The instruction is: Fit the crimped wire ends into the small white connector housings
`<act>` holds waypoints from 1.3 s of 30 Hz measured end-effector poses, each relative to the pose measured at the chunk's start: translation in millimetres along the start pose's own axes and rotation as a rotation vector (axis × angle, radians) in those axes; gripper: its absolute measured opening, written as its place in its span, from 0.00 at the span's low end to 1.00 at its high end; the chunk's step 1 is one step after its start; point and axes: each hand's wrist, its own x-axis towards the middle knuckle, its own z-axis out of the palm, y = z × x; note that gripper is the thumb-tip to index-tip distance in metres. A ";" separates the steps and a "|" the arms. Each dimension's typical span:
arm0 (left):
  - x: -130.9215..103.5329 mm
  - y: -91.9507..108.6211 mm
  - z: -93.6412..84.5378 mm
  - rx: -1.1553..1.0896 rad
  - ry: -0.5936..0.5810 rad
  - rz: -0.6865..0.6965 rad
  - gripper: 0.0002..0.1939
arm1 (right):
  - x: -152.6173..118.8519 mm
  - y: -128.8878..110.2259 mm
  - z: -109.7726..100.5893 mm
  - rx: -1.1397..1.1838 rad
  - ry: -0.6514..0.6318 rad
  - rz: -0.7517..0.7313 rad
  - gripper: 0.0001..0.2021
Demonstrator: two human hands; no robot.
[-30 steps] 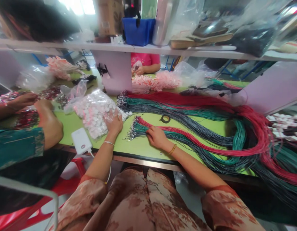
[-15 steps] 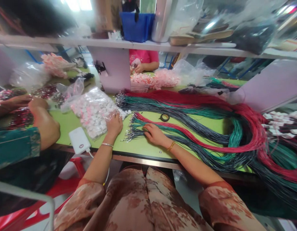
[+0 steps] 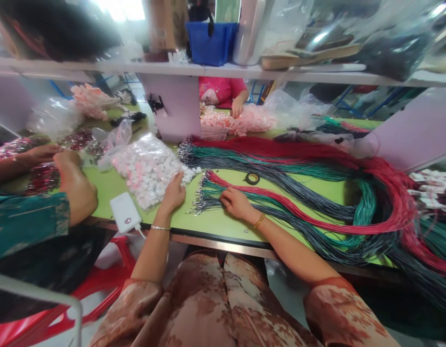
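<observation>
My left hand (image 3: 174, 193) is at the right edge of a clear plastic bag (image 3: 143, 166) of small white and pinkish connector housings. Its fingers are drawn together; whatever is between them is too small to make out. Some loose white housings (image 3: 190, 174) lie just beyond the fingertips. My right hand (image 3: 238, 204) rests over the near bundle of black wires (image 3: 214, 204), close to their metal terminal ends (image 3: 198, 195), with its fingers curled onto the wires. Red wires (image 3: 266, 194) and green wires (image 3: 259, 192) run alongside in that bundle.
A larger wire bundle (image 3: 281, 144) curves behind and to the right. A black tape roll (image 3: 252, 178) lies between bundles. A white power bank (image 3: 125, 212) with a cable sits at the front edge. A co-worker's arm (image 3: 76, 188) is at left; another person's hand (image 3: 238, 107) is across, below the shelf (image 3: 165, 68).
My left hand has drawn back from over the bag and its fingers have come together. My right hand's fingers have curled more onto the wires. The view has shifted slightly.
</observation>
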 end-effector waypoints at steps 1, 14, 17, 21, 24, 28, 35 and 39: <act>-2.0 1.0 -3.5 0.005 -0.004 -0.012 0.30 | -0.5 -0.1 -1.7 -0.015 0.014 -0.010 0.09; -6.7 22.9 -15.0 0.443 -0.015 -0.235 0.09 | 3.4 20.9 -27.9 0.457 -0.170 0.004 0.12; -6.6 21.5 -12.7 0.444 0.007 -0.261 0.12 | 6.6 25.6 -30.5 0.471 -0.151 0.039 0.11; -7.1 23.5 -13.2 0.271 0.088 -0.203 0.16 | 10.9 25.5 -34.1 0.467 -0.149 0.075 0.09; -7.3 27.3 -16.0 0.028 0.118 -0.154 0.14 | 14.1 23.4 -38.6 0.469 -0.169 0.103 0.08; -7.1 37.6 -16.5 -0.481 0.118 -0.245 0.08 | 19.1 21.4 -40.6 0.407 -0.164 0.101 0.06; -17.5 65.4 -1.4 -0.935 -0.190 -0.240 0.11 | 32.0 -5.1 -25.6 0.248 -0.268 -0.060 0.08; -19.5 63.6 15.6 -0.555 -0.122 -0.180 0.04 | 34.2 -2.1 -33.8 0.398 -0.415 -0.110 0.08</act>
